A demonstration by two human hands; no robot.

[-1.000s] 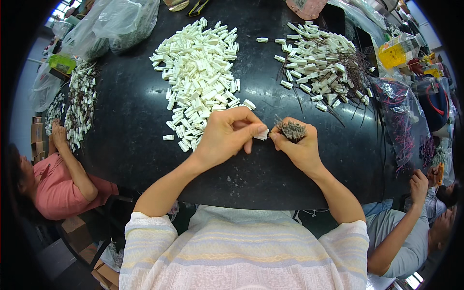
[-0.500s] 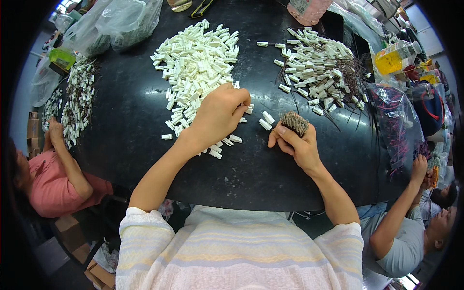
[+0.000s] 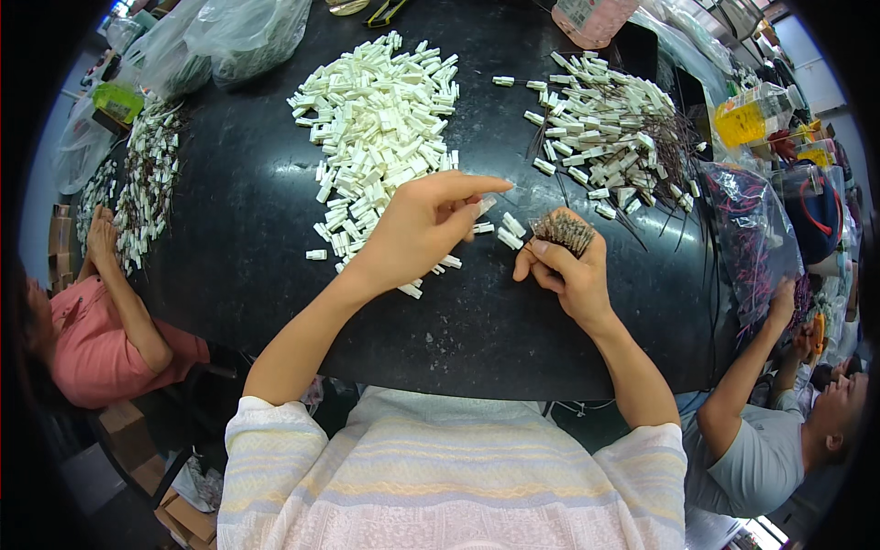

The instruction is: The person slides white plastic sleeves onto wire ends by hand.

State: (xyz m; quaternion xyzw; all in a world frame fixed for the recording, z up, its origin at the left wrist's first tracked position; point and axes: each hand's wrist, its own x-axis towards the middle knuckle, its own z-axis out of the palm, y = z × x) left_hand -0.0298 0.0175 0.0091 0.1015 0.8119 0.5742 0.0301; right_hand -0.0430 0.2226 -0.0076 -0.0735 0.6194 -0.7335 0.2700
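The left hand [image 3: 422, 227] pinches 1 small white piece [image 3: 487, 204] between thumb and fingers, beside a big pile of white pieces [image 3: 378, 119] on the black desk [image 3: 513, 344]. The right hand [image 3: 576, 275], well apart from it, is closed around a bundle of thin strands [image 3: 563, 233]. Between them lie 2 loose white pieces [image 3: 510, 238].

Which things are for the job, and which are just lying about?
Probably the job: white piece in the left hand; bundle of thin strands in the right hand; pile of white pieces; white pieces with dark wires.

Probably just lying about: pink container; bottle of yellow liquid; yellow-black tool.
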